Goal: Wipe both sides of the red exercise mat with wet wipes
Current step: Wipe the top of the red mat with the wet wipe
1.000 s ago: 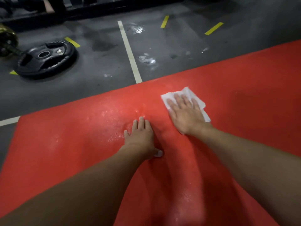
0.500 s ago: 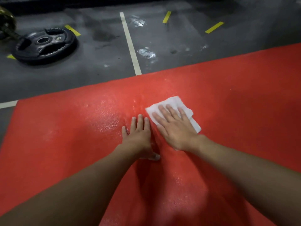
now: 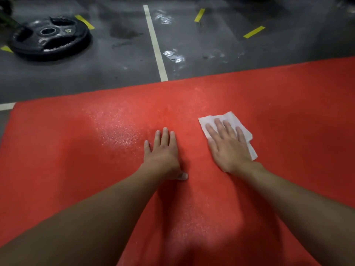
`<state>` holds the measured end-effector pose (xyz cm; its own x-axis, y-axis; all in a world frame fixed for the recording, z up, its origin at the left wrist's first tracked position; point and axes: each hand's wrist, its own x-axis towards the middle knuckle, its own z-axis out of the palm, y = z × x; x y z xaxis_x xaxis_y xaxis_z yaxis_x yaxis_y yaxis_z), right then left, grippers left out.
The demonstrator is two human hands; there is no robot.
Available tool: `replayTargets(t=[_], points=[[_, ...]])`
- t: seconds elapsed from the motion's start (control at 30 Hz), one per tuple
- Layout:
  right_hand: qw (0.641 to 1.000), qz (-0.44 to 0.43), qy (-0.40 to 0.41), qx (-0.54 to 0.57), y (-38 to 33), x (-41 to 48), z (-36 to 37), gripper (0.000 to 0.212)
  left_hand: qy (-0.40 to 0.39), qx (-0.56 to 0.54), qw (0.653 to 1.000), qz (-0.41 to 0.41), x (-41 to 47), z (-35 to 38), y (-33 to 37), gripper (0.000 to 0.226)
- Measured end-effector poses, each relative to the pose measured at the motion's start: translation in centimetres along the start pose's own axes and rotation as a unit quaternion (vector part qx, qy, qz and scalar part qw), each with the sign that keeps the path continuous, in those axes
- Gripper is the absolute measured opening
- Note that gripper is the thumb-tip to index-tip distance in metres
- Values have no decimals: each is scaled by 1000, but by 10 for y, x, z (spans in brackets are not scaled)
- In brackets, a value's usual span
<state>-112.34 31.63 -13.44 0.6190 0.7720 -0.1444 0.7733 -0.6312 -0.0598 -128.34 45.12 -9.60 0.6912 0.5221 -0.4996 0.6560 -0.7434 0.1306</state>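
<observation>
Flatly spread, right hand (image 3: 231,150) fingers (image 3: 220,126) press wipe (image 3: 230,115) onto mat (image 3: 76,154).

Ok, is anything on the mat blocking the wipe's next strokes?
Only the left hand, pressed flat on the red mat just left of the wet wipe under the right hand. Rightward and toward the far edge, nothing visible lies on the mat.

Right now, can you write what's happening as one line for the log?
right hand: flat, pressing wet wipe onto red mat | left hand: flat on mat | weight plate: on floor beyond mat
</observation>
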Motion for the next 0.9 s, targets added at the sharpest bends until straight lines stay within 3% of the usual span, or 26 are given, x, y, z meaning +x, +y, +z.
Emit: replayTargets(t=[0.07, 0.2, 0.23, 0.3, 0.37, 0.53, 0.67, 0.73, 0.83, 0.9], points=[[1000, 6, 16, -9, -25, -12, 8, 57, -2, 7, 1000, -5, -2, -2, 2, 140], [983, -180, -8, -20, -21, -34, 6, 57, 43, 50, 998, 2, -10, -3, 9, 129], [985, -171, -7, -14, -11, -27, 2, 56, 65, 57, 996, 5, -13, -1, 9, 125], [998, -56, 10, -3, -3, -19, 1, 55, 86, 51, 995, 15, -17, 4, 9, 118], [1000, 13, 19, -4, -20, -22, 7, 56, 66, 27, 997, 20, -19, 8, 9, 115], [981, -193, -20, -19, -8, -51, 7, 58, -58, 21, 998, 34, -31, 16, 7, 140], [1000, 6, 12, -6, 1, -47, 8, 56, -32, 51, 997, 41, -46, 28, 6, 145], [999, -29, 19, -11, -26, -66, 17, 58, -12, 43, 998, 33, -49, 29, 10, 141], [982, -186, -11, -20, -18, -86, 14, 56, 15, 30, 999, 34, -57, 37, 13, 128], [987, -157, -14, -15, 1, -72, 6, 55, 34, 18, 999, 33, -64, 43, 12, 120]])
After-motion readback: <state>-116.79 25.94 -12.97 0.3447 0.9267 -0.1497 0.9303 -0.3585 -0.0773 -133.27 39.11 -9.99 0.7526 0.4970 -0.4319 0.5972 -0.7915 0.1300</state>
